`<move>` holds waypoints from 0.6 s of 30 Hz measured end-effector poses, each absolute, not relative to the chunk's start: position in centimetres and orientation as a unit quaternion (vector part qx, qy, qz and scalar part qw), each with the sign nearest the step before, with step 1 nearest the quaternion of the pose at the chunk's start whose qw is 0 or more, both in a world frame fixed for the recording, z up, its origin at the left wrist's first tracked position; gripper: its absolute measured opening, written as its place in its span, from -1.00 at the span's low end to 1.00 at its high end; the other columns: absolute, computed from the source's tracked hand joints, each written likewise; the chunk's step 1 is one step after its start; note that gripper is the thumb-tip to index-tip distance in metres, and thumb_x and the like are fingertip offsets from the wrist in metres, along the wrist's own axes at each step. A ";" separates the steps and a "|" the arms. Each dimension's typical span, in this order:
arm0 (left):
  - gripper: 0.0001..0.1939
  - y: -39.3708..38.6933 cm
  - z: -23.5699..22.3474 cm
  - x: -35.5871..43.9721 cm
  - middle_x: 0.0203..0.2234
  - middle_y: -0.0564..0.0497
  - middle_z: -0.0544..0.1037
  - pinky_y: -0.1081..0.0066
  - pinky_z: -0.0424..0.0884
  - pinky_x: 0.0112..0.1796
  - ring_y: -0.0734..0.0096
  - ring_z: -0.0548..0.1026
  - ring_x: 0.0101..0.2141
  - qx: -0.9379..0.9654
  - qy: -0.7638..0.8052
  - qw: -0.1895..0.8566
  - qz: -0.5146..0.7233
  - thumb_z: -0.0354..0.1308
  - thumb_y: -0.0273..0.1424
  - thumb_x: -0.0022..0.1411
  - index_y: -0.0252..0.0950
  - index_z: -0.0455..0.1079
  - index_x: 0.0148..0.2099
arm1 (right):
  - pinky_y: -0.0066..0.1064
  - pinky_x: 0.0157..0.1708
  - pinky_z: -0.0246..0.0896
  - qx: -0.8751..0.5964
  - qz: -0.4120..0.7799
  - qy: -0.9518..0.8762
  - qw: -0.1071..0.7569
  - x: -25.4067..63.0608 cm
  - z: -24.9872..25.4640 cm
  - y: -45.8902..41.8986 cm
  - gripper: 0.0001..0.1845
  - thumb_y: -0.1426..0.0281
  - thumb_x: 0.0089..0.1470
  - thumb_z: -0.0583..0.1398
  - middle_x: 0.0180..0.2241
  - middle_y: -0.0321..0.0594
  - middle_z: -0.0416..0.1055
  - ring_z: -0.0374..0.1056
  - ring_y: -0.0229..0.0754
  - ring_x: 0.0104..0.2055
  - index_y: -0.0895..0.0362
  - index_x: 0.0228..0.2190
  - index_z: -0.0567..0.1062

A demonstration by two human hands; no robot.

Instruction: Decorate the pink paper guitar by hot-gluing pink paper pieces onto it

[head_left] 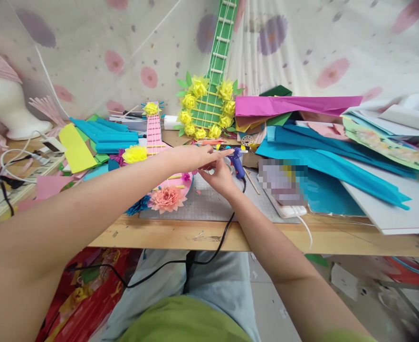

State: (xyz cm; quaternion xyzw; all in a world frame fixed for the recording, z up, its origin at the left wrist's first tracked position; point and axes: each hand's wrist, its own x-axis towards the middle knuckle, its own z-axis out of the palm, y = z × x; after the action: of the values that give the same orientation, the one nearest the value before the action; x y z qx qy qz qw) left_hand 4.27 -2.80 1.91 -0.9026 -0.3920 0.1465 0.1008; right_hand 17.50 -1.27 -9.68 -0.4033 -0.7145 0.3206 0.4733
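My left hand (pixel 205 156) and my right hand (pixel 219 176) meet at the right side of a pink paper guitar (pixel 154 130). The left index finger points right, while its other fingers curl down against the right hand. My right thumb and fingers are drawn together; anything small between them is hidden. The guitar carries a yellow paper flower (pixel 134 154), a coral paper flower (pixel 168 195), a dark blue one (pixel 138 205) and small magenta ones. Just right of my hands, a purple glue gun (pixel 237 164) rests with its black cord (pixel 227 228) trailing over the table edge.
A grey cutting mat (pixel 209 199) lies under the hands. A green paper guitar (pixel 209 104) with yellow flowers leans at the back. Blue crepe paper (pixel 338 166) is piled right, by a blurred-out object (pixel 282 182). A power strip (pixel 20 190) sits left.
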 end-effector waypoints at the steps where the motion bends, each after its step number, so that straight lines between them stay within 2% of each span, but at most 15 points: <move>1: -0.04 -2.7 1.7 4.2 0.18 -0.17 0.30 0.42 0.32 -0.33 0.35 0.52 -0.26 -0.903 -0.391 0.106 0.145 -0.09 -0.66 0.16 0.03 -0.50 0.42 | -0.22 -0.28 0.32 -0.408 0.313 -0.720 0.466 17.5 -9.6 -1.4 -0.66 0.31 -0.11 0.26 -0.40 -0.24 0.48 0.40 -0.15 -0.36 0.06 -0.29 0.27; 5: -0.05 -2.6 1.3 4.0 0.18 -0.19 0.28 0.38 0.34 -0.32 0.32 0.52 -0.27 -0.901 -0.392 0.119 0.140 -0.09 -0.66 0.15 0.01 -0.47 0.42 | -0.24 -0.29 0.33 -0.426 0.306 -0.727 0.444 17.1 -9.5 -1.6 -0.69 0.33 -0.10 0.27 -0.40 -0.21 0.48 0.41 -0.15 -0.36 0.08 -0.29 0.31; 10: -0.06 -2.9 1.3 4.3 0.16 -0.18 0.30 0.38 0.36 -0.30 0.33 0.53 -0.28 -0.905 -0.385 0.112 0.144 -0.08 -0.64 0.14 0.03 -0.40 0.42 | -0.24 -0.33 0.30 -0.460 0.303 -0.713 0.433 16.7 -9.2 -1.6 -0.73 0.30 -0.14 0.29 -0.43 -0.20 0.46 0.39 -0.13 -0.38 0.08 -0.40 0.33; 15: -0.11 -2.3 1.1 4.0 0.17 -0.17 0.30 0.39 0.37 -0.27 0.31 0.53 -0.23 -0.898 -0.405 0.110 0.135 -0.09 -0.62 0.16 0.02 -0.33 0.42 | -0.28 -0.33 0.25 -0.443 0.359 -0.683 0.457 16.6 -9.2 -1.6 -0.71 0.38 -0.17 0.25 -0.49 -0.32 0.42 0.37 -0.17 -0.42 0.05 -0.38 0.26; 18: -0.17 -1.5 1.5 2.9 0.22 -0.14 0.23 0.39 0.37 -0.21 0.26 0.49 -0.10 -0.887 -0.442 0.094 0.100 -0.02 -0.57 0.16 -0.04 -0.20 0.41 | -0.32 -0.33 0.21 -0.450 0.423 -0.617 0.488 16.3 -9.5 -1.8 -0.65 0.40 -0.21 0.24 -0.51 -0.42 0.39 0.35 -0.22 -0.44 0.03 -0.37 0.19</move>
State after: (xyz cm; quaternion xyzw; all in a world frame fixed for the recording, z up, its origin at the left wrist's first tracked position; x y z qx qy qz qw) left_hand 2.91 -1.49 1.55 -0.8866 -0.4416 0.1004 0.0944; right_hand 16.32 -1.76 -9.49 -0.4498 -0.6173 0.4227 0.4878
